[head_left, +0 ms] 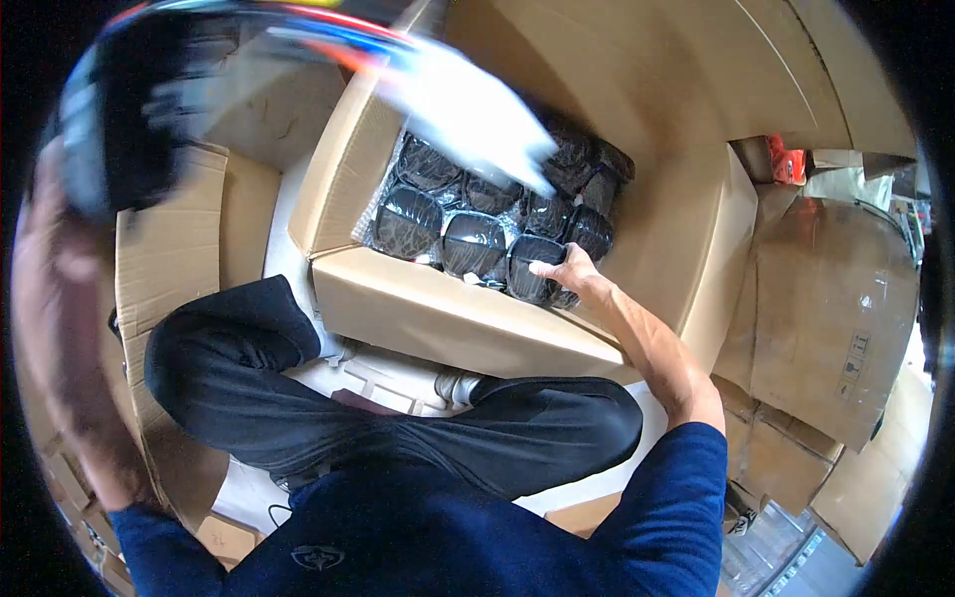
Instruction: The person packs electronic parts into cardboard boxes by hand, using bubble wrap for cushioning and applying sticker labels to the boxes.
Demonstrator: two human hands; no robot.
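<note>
Inside a large open carton [418, 308] in front of me, several dark, rounded packages [473, 244] in clear plastic lie in rows. My right hand [575, 271] reaches in over the near edge, its thumb lying on a black plastic-wrapped package [532, 264] at the near right and its other fingers mostly hidden behind it. Up at the far left, my left hand [65, 229], smeared by motion, grips a black bulky item [124, 149]. From that item's side a blurred white, blue and red sheet-like thing [468, 114] sweeps over the carton; its kind is unclear.
Raised carton flaps [686, 70] surround the packages. A closed, taped carton [826, 318] stands at the right, with a red packet [786, 159] beyond it. Another open carton [169, 229] is on my left. My crossed legs [398, 433] lie between me and the carton.
</note>
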